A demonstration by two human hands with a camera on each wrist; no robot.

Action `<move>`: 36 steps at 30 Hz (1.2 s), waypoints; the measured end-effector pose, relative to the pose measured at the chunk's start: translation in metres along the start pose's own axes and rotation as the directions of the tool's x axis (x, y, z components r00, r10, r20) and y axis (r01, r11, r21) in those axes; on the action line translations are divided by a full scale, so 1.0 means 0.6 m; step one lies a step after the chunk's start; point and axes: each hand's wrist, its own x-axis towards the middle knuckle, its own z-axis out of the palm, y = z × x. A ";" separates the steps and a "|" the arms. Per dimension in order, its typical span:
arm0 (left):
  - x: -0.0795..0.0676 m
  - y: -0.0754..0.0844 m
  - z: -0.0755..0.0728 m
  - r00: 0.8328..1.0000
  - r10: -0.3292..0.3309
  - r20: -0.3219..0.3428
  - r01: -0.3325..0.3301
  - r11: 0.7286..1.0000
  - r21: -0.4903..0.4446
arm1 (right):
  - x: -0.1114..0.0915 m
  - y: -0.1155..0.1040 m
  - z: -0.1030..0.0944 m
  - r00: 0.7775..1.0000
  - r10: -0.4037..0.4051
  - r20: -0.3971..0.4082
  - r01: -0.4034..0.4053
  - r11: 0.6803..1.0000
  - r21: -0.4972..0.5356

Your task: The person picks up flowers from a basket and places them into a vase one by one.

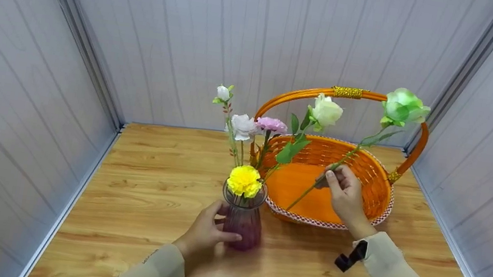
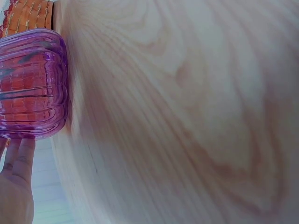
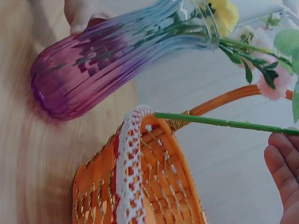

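A glass vase (image 1: 243,226), purple low down and clear at the neck, stands upright on the table. My left hand (image 1: 208,230) holds it low on its left side, thumb in front and fingers behind; in the left wrist view straight fingers (image 2: 21,158) touch the glass. In the vase are a yellow carnation (image 1: 245,181), a pink carnation (image 1: 271,124), a white flower (image 1: 243,127), a white bud (image 1: 223,93) and a cream rose (image 1: 327,110). Over the basket, my right hand (image 1: 346,192) pinches the stem of a pale green rose (image 1: 405,107), its lower end near the basket's front rim.
An orange woven basket (image 1: 377,197) with a tall arched handle (image 1: 302,93) and lace-trimmed rim sits right behind the vase. The wooden table (image 1: 145,192) is bounded by pale panel walls (image 1: 183,41) at the back and both sides.
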 end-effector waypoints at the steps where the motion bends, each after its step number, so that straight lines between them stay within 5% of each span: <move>1: 0.000 0.000 0.000 1.000 -0.002 -0.001 0.002 1.000 0.003 | 0.000 -0.003 0.002 1.000 0.002 0.003 -0.002 1.000 0.002; 36: 0.000 0.004 0.000 1.000 0.003 0.000 -0.003 1.000 0.002 | 0.018 -0.082 0.055 0.995 -0.098 -0.022 0.101 0.960 0.261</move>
